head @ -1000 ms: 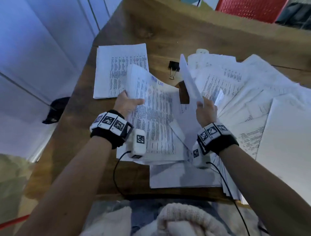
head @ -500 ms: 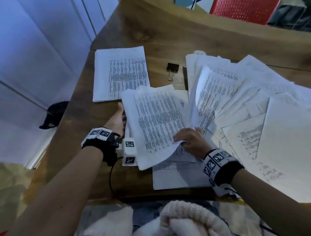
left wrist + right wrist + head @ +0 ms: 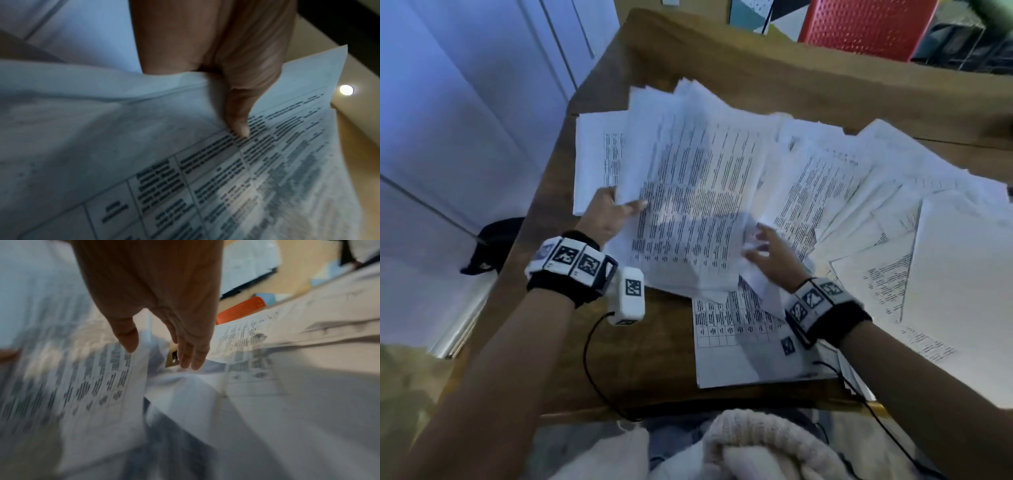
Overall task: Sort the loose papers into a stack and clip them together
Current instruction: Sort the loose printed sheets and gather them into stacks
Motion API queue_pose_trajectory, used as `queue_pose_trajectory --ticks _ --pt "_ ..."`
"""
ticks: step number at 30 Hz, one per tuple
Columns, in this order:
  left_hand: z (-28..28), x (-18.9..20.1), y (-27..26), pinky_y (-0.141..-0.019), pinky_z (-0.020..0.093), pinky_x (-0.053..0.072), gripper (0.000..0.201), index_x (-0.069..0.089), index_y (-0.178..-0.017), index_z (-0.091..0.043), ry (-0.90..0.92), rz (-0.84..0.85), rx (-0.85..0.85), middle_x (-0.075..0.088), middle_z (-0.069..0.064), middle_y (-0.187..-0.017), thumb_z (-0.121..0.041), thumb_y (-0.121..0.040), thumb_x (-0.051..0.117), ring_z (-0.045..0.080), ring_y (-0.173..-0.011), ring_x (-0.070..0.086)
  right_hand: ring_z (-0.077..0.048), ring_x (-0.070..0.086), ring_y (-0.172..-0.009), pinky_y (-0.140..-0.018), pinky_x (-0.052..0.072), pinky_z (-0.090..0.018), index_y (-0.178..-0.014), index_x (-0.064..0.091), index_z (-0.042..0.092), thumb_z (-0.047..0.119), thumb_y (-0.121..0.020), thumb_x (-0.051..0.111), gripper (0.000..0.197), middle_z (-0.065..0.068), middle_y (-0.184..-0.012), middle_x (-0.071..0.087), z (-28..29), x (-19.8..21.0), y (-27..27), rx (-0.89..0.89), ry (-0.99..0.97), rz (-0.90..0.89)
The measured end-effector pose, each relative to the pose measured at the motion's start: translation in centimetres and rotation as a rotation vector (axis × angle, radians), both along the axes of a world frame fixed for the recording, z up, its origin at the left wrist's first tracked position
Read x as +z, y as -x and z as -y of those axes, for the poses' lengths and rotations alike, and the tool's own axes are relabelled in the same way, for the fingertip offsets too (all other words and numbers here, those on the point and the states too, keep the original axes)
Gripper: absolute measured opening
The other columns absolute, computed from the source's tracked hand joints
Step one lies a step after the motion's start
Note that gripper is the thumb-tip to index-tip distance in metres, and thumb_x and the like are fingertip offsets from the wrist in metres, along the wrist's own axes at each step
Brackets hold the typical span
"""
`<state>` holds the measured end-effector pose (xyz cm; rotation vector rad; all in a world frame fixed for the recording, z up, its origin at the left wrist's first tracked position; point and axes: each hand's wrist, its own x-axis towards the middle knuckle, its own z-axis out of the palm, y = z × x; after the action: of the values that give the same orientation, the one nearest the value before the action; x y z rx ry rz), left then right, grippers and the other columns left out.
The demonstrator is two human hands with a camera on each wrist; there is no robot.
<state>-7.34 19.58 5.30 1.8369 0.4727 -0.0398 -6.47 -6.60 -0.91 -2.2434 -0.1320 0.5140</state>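
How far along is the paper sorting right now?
Early. Done: a bundle of sheets is gathered. In hand: the left hand grips that bundle while the right hand reaches open-fingered toward the loose papers fanned across the table. Left: collecting those, squaring, clipping; no clip in view.

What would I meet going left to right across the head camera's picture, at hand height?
Black cap on the floor → left hand gripping the held sheaf of papers → right hand → spread loose papers.

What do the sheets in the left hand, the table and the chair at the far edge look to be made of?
Sheets: thin matte paper, bending and printed in black.
Table: wood or wood-look laminate, brown grain, dull sheen.
Chair: probably moulded red plastic, with a perforated back.
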Motion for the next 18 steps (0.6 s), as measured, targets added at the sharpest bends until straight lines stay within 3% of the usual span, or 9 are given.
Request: queue_pose_trajectory --ticks 2,3,7,8,11,14,15,16,18 --pt "-0.5 1.6 0.1 -0.055 0.007 0.043 0.003 0.060 -0.088 -0.009 0.096 0.076 0.039 0.057 -0.003 -0.074 -0.007 -0.087 0.061 0.007 -0.068 0.051 -0.028 0.053 -0.101 -0.078 0.049 -0.030 -0.115 0.038 0.006 0.004 -0.088 0.054 0.031 -0.012 -0.104 0.053 -1.2 1.7 -1.8 -0.143 -0.252 -0.047" --pt "-0.6 2.2 -0.1 -0.054 0.004 0.043 0.011 0.057 -0.080 -0.014 0.131 0.109 0.059 0.057 -0.008 -0.071 -0.007 -0.088 0.060 0.002 -0.067 0.051 -0.024 0.053 -0.093 -0.072 0.047 -0.026 -0.107 0.039 0.007 -0.002 -0.087 0.052 0.026 -0.008 -0.094 0.052 -1.8 2.6 -2.5 -0.197 -0.367 -0.008" --pt "-0.5 4.3 -1.0 -0.059 0.005 0.049 0.023 0.049 -0.079 -0.023 0.280 0.299 0.157 0.064 -0.020 -0.062 -0.005 -0.089 0.058 -0.010 -0.061 0.061 -0.016 0.058 -0.081 -0.072 0.053 -0.027 -0.103 0.050 0.008 -0.014 -0.080 0.045 0.033 -0.011 -0.092 0.062 -4.3 7.9 -3.5 -0.358 -0.658 0.284" --pt "-0.7 4.6 -1.1 -0.070 0.010 0.051 0.021 0.051 -0.087 -0.024 0.273 0.347 0.180 0.067 -0.020 -0.074 -0.009 -0.084 0.065 -0.008 -0.075 0.064 -0.016 0.057 -0.080 -0.073 0.053 -0.028 -0.099 0.051 0.009 -0.015 -0.078 0.045 0.032 -0.016 -0.092 0.063 -4.9 8.9 -3.5 -0.362 -0.691 0.344" --pt "-1.3 4.9 -0.9 -0.102 0.030 0.043 0.054 0.049 -0.124 -0.014 0.248 0.416 0.240 0.059 0.008 -0.121 -0.027 -0.076 0.071 0.021 -0.120 0.054 -0.014 0.052 -0.079 -0.071 0.047 -0.027 -0.098 0.047 0.012 -0.010 -0.070 0.047 0.035 -0.024 -0.094 0.058 -5.9 10.2 -3.2 -0.317 -0.780 0.427" --pt "-2.2 3.4 -0.3 -0.096 0.049 0.048 0.102 0.050 -0.118 0.014 0.301 0.433 0.218 0.062 0.027 -0.112 -0.056 -0.051 0.083 0.036 -0.113 0.058 -0.007 0.055 -0.085 -0.076 0.050 -0.025 -0.108 0.041 0.011 0.000 -0.066 0.049 0.044 0.000 -0.095 0.054 -6.2 9.1 -2.9 -0.321 -0.814 0.381" --pt "-2.5 2.6 -0.2 -0.083 0.047 0.053 0.105 0.054 -0.112 0.014 0.307 0.423 0.197 0.068 0.022 -0.098 -0.060 -0.044 0.083 0.032 -0.104 0.064 -0.009 0.055 -0.086 -0.077 0.051 -0.026 -0.109 0.041 0.009 0.000 -0.067 0.049 0.044 0.000 -0.095 0.054 -6.4 8.5 -2.7 -0.322 -0.836 0.369" --pt "-2.3 2.5 0.1 -0.071 0.033 0.056 0.093 0.065 -0.101 0.007 0.320 0.420 0.171 0.074 0.007 -0.082 -0.061 -0.040 0.082 0.017 -0.088 0.071 -0.011 0.056 -0.087 -0.078 0.051 -0.028 -0.110 0.041 0.007 -0.001 -0.068 0.048 0.043 -0.002 -0.096 0.054 -6.6 7.8 -2.5 -0.318 -0.854 0.365" --pt "-1.1 2.6 0.5 -0.066 0.013 0.053 0.063 0.073 -0.087 -0.012 0.321 0.372 0.120 0.071 -0.015 -0.065 -0.057 -0.044 0.081 -0.005 -0.068 0.067 -0.012 0.057 -0.091 -0.081 0.052 -0.029 -0.119 0.039 -0.001 -0.006 -0.072 0.045 0.047 -0.008 -0.102 0.055 -6.9 6.7 -2.0 -0.293 -0.877 0.380"
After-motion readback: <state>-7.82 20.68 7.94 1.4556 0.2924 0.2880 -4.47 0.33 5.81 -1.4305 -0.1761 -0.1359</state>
